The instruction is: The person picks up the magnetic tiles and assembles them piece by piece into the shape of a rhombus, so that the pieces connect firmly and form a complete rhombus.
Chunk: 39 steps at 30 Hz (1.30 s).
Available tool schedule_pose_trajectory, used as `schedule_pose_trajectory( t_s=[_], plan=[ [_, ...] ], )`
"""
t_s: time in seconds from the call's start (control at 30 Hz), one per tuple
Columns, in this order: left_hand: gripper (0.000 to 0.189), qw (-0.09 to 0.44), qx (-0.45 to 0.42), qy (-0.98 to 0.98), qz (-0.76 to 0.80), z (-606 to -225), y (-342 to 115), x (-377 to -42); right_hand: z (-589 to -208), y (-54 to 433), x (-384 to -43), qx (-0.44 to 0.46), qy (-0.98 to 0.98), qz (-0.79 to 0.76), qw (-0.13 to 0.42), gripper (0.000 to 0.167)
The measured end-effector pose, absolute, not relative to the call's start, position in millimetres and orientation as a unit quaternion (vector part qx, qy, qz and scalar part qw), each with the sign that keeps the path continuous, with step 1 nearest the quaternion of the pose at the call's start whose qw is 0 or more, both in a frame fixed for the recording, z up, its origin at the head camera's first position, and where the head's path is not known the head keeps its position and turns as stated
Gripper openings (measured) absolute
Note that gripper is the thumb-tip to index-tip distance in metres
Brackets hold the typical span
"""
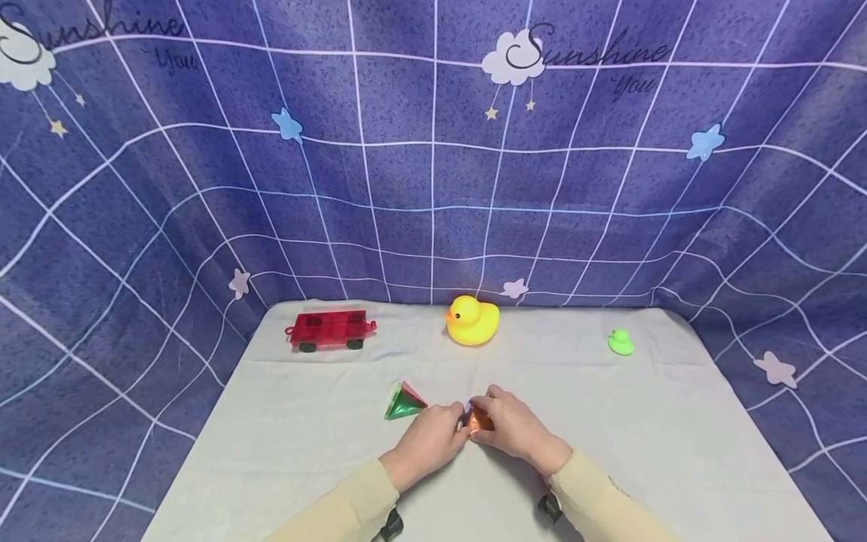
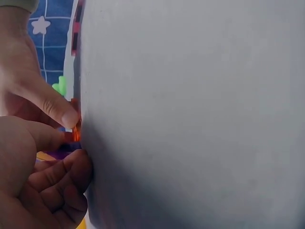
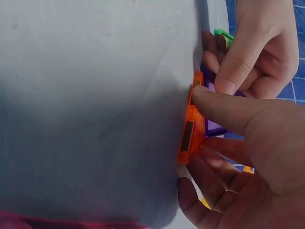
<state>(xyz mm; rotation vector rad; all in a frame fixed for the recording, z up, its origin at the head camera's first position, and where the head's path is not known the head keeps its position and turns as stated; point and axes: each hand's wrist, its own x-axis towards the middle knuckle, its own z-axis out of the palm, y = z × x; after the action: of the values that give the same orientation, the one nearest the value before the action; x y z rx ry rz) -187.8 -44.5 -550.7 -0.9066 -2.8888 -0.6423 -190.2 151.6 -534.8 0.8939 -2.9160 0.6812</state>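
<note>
In the head view both hands meet low over the middle of the white-covered table. My right hand (image 1: 518, 425) grips an orange translucent magnetic tile (image 3: 189, 131), thumb on its near edge and fingers curled behind. My left hand (image 1: 430, 436) pinches a purple magnetic tile (image 3: 217, 125) between thumb and fingers. The purple tile stands against the orange one at an angle, partly hidden by both hands. Just left of the left hand, a small pyramid of green and red tiles (image 1: 405, 404) sits on the table.
A red wheeled toy base (image 1: 330, 328) stands at the back left. The yellow rubber duck (image 1: 476, 324) is at the back middle, a small green duck (image 1: 620, 342) at the back right. Blue gridded curtain (image 1: 433, 173) encloses the table's back and sides.
</note>
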Motion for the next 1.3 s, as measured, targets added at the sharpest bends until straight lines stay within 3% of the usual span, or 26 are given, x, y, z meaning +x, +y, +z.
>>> schedule_pose_trajectory(
  t_s=[1.0, 1.3],
  plan=[
    [0.025, -0.021, -0.294, -0.928, -0.226, -549.9, -50.4, -191.6, -536.3, 152.9, -187.0, 0.280, -0.936, 0.210, 0.013, 0.057],
    [0.024, -0.057, -0.285, -0.923, -0.254, -549.0, -50.8, -195.2, -537.2, 153.0, -187.4, 0.283, -0.935, 0.214, 0.017, 0.057]
  ],
)
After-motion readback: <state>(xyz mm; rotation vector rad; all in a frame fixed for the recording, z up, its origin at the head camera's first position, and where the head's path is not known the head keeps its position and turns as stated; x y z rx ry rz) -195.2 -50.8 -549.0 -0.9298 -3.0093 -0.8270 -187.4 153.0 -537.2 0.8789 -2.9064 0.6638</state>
